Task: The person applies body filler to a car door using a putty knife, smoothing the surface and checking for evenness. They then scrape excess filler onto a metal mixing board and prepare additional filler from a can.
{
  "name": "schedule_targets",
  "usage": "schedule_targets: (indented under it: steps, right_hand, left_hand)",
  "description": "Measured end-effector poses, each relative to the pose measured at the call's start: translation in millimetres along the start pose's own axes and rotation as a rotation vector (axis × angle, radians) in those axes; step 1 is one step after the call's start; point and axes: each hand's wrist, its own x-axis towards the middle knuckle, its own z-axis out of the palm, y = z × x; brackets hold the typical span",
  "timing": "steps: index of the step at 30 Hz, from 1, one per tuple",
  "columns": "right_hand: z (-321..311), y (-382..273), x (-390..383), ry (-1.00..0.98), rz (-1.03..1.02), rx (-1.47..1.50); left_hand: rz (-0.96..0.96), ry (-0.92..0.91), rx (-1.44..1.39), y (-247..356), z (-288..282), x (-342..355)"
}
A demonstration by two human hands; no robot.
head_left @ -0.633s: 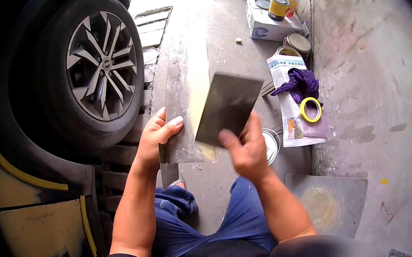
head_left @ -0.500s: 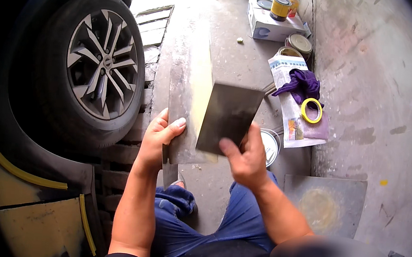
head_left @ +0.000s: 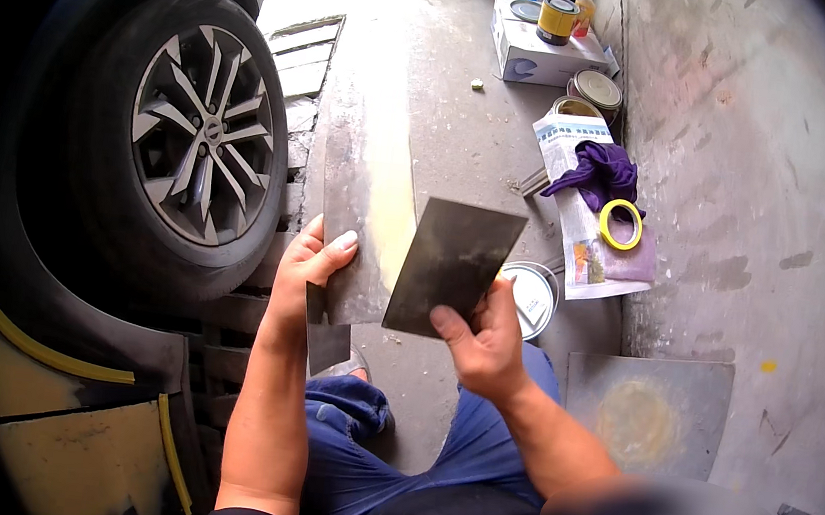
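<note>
My left hand [head_left: 308, 272] is closed on the near left edge of a long grey panel [head_left: 357, 166], thumb on top. The panel stretches away from me, and a pale yellow strip, like filler, runs along its right side. A notched dark tab [head_left: 328, 347] hangs at its near end, beside my wrist. My right hand [head_left: 486, 338] grips a dark, stiff rectangular sheet [head_left: 456, 267] by its lower right edge, with the thumb on its face and the fingers hidden behind. Smudged, dusty patches mark the face. The sheet is tilted up, just right of the panel's near end.
A car wheel [head_left: 206, 135] stands close on the left, above a body panel [head_left: 82, 434] with yellow tape. To the right are a lidded can [head_left: 529, 300], newspaper [head_left: 558, 132], purple cloth [head_left: 597, 171] and a tape roll [head_left: 621, 225]. Several cans and a white box [head_left: 544, 55] stand by the wall.
The dark sheet and my right hand have come slightly nearer to me, and the sheet's tilt has changed. My left hand and the panel have shifted a little left.
</note>
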Motion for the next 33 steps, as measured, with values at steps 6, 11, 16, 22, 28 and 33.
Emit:
schedule_targets:
  steps: [6,11,16,22,28,33]
  right_hand:
    - [-16,-9,52,-0.053,0.077,0.062]
    - [-24,-20,-15,-0.047,-0.068,-0.006]
    - [-44,-36,21,-0.215,-0.655,-0.463]
    - [-41,-27,39,-0.354,-0.757,-0.748]
    - [-53,-31,74,-0.232,-0.856,-0.919]
    - [-29,-46,23,-0.484,-0.897,-0.873]
  left_hand:
    - [0.013,-0.063,0.050,-4,-5,4]
    - [-0.053,-0.018,-0.015,8,-9,-4]
    - [-0.081,-0.001,0.004,6,-5,-6]
    - [-0.109,-0.142,0.110,6,-10,-17]
    - [-0.075,-0.176,0.108,8,-4,-22]
    - [-0.041,-0.193,0.190,21,1,-28]
